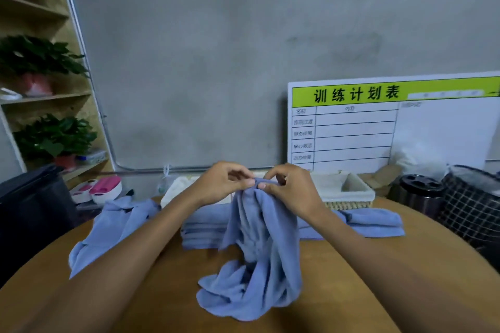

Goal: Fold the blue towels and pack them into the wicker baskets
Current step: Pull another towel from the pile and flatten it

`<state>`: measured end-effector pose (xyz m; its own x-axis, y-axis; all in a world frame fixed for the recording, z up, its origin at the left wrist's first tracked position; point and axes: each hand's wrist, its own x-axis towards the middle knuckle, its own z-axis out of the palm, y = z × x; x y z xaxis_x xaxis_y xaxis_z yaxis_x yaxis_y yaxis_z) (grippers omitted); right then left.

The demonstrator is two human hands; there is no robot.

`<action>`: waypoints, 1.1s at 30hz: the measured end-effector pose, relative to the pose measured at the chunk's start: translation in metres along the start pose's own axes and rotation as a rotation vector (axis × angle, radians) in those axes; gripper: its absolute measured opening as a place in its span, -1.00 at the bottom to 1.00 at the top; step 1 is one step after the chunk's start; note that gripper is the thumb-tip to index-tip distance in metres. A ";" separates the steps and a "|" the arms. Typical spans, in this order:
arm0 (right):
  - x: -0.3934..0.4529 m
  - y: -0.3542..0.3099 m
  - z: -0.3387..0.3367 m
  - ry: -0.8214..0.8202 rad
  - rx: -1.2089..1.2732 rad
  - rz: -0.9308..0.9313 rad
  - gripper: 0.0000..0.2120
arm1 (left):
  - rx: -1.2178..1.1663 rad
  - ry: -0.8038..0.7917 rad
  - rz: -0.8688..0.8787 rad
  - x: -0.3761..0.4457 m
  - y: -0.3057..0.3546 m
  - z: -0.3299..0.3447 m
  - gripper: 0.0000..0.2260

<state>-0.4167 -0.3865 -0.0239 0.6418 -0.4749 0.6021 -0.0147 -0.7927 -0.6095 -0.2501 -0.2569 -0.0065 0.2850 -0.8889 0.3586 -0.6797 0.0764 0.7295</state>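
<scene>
- The blue towel (259, 246) hangs below the fingers, its lower end bunched on the round table (151, 292), likely so gravity opens it.
- The left hand (224, 184) and right hand (289, 189) pinch its top edge side by side, probably hunting corners.
- Behind the fingers, folded towels (201, 230) wait before the lined wicker basket (349, 192); left of them, an unfolded towel (108, 227) sprawls.

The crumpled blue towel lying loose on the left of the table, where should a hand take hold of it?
Judging by its pose, pinch the loose towel at its near pointed corner, coming from the table's front left edge: that corner lies flat and free, while the far end is bunched.
</scene>
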 end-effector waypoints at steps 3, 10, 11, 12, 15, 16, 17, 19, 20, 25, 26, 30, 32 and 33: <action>0.005 0.004 -0.013 -0.018 -0.067 0.050 -0.73 | 0.101 0.100 0.064 0.005 0.006 0.011 -0.96; 0.002 0.008 -0.025 -0.287 0.066 0.148 -0.57 | 0.120 0.308 0.010 0.001 0.014 0.039 -0.89; 0.000 0.010 -0.027 -0.304 0.118 0.171 -0.55 | 0.126 0.336 -0.007 0.001 0.015 0.039 -0.88; -0.003 0.012 -0.029 -0.322 0.169 0.200 -0.53 | 0.126 0.371 0.001 0.001 0.016 0.037 -0.87; -0.010 0.017 -0.042 -0.336 0.225 0.242 -0.50 | 0.364 0.357 0.129 -0.006 0.024 0.012 -0.81; -0.010 0.018 -0.050 -0.329 0.207 0.237 -0.48 | 0.562 0.303 0.156 -0.008 0.027 -0.001 -0.75; -0.009 0.018 -0.059 -0.311 0.179 0.226 -0.45 | 0.742 0.263 0.173 -0.009 0.031 -0.015 -0.71; -0.003 0.015 -0.081 -0.250 0.123 0.196 -0.49 | 0.888 0.331 0.210 -0.010 0.040 -0.048 -0.72; 0.003 0.012 -0.093 -0.204 0.100 0.177 -0.53 | 0.883 0.418 0.230 -0.010 0.047 -0.063 -0.74; 0.028 -0.002 -0.127 -0.026 -0.138 0.045 -0.47 | 0.954 0.523 0.203 -0.010 0.062 -0.103 -0.63; 0.029 -0.002 -0.128 -0.033 -0.198 0.044 -0.47 | 0.950 0.535 0.189 -0.012 0.062 -0.104 -0.63; 0.024 0.000 -0.127 0.006 -0.316 0.091 -0.46 | 0.952 0.515 0.154 -0.029 0.060 -0.101 -0.57; 0.018 0.002 -0.127 0.002 -0.330 0.094 -0.41 | 0.966 0.513 0.164 -0.039 0.059 -0.100 -0.50; 0.016 0.003 -0.128 0.005 -0.332 0.090 -0.39 | 0.980 0.510 0.165 -0.043 0.059 -0.100 -0.48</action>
<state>-0.5049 -0.4459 0.0498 0.6229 -0.5500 0.5563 -0.3208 -0.8282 -0.4596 -0.2344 -0.1685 0.0792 0.2334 -0.5939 0.7700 -0.9096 -0.4133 -0.0430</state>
